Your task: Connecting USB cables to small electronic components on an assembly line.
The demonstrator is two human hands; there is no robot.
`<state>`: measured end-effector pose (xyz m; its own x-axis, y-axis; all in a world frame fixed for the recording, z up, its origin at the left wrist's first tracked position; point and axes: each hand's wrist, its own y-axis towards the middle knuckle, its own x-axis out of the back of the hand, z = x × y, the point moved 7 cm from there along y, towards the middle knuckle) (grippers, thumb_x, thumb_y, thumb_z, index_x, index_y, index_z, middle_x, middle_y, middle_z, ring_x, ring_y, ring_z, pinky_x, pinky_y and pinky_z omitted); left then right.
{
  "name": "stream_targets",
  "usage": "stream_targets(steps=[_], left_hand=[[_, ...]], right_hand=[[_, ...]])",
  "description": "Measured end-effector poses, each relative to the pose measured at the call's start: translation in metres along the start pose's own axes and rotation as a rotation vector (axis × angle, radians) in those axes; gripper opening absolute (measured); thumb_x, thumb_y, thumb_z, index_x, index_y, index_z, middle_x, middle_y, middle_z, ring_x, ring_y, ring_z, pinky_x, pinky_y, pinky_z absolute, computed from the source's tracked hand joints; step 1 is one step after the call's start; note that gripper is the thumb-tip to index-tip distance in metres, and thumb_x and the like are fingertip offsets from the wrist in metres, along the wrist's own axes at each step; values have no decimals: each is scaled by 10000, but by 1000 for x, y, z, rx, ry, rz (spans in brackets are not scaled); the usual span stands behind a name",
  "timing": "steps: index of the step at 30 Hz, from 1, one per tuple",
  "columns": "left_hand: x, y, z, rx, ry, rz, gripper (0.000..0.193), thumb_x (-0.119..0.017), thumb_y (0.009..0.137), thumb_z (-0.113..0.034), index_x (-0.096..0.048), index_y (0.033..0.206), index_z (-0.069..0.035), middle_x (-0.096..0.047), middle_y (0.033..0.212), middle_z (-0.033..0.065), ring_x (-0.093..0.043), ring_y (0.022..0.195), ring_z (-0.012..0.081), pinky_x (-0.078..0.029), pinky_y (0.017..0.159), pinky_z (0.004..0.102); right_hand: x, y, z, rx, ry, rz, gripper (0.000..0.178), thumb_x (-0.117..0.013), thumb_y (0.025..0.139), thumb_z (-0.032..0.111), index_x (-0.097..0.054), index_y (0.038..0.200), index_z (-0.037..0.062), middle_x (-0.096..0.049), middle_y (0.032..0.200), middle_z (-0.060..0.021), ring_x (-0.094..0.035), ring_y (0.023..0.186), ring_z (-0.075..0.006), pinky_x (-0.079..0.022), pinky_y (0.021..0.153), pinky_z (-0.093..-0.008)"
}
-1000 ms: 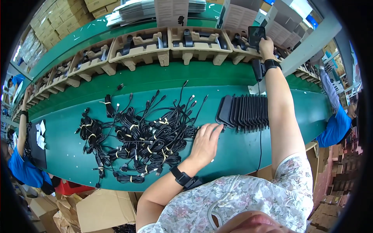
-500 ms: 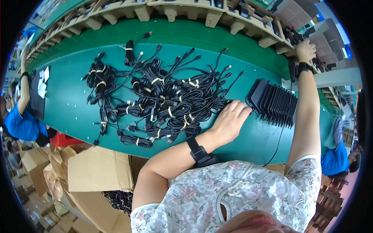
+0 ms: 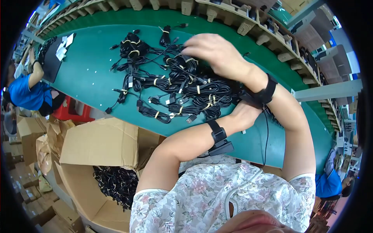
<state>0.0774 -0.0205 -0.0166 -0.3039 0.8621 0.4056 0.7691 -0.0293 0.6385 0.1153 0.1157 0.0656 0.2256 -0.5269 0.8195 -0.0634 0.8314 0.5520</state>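
Bundles of black cables point(image 3: 210, 90), tied with pale bands, lie heaped on the green table point(image 3: 89, 77). My right hand point(image 3: 211, 52) reaches across the heap, fingers stretched toward a far cable bundle point(image 3: 187, 64); it is a little blurred, and nothing shows in its fingers. Beneath my right wrist, my left hand point(image 3: 248, 115) rests at the heap's right end. Its fingers are hidden behind the right wrist's black strap, so what they hold, if anything, is not visible. My right forearm mostly covers the row of black flat pieces.
Trays with moulded pockets point(image 3: 244, 28) line the far side. An open cardboard box point(image 3: 99, 143) holding black cables stands below the near edge, with a red stool point(image 3: 72, 110) beyond. A thin black cord point(image 3: 267, 139) hangs by my left hand. People in blue work at both sides.
My right hand has come from the trays at far right to above the cable heap, crossing over my left. My left hand has shifted slightly right. The view has turned a little.
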Motion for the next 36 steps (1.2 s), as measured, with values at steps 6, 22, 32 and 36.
stream_targets(steps=[6,22,32,36], left_hand=[[-12,-7,10,99,22,137,130,-517,739,-8,-580,853,-8,-573,886,166,-549,875,335,-453,770,386],[9,21,26,699,-1623,171,420,-537,891,-336,-396,1167,-52,-538,746,62,-517,509,98,-399,424,209],[1,22,30,555,-1510,-27,242,-504,883,-72,-412,1102,-25,-542,777,83,-549,586,136,-443,479,241],[-2,3,37,508,-1019,12,323,-479,861,-10,-368,1164,-9,-549,828,112,-571,626,191,-466,525,284]], right_hand=[[-21,7,11,204,-212,263,345,-658,661,57,-581,996,91,-569,986,-62,-518,983,-269,-418,861,-380],[129,-142,-3,-1172,911,-616,247,-428,950,281,-488,1018,51,-502,778,-25,-529,787,-147,-449,747,-279],[106,-122,56,-971,-168,273,234,-486,885,111,-532,1103,38,-605,1034,-126,-590,914,-262,-469,787,-335],[142,-145,24,-855,-454,256,301,-501,872,111,-528,1170,72,-584,1066,-183,-571,959,-330,-463,808,-360]])
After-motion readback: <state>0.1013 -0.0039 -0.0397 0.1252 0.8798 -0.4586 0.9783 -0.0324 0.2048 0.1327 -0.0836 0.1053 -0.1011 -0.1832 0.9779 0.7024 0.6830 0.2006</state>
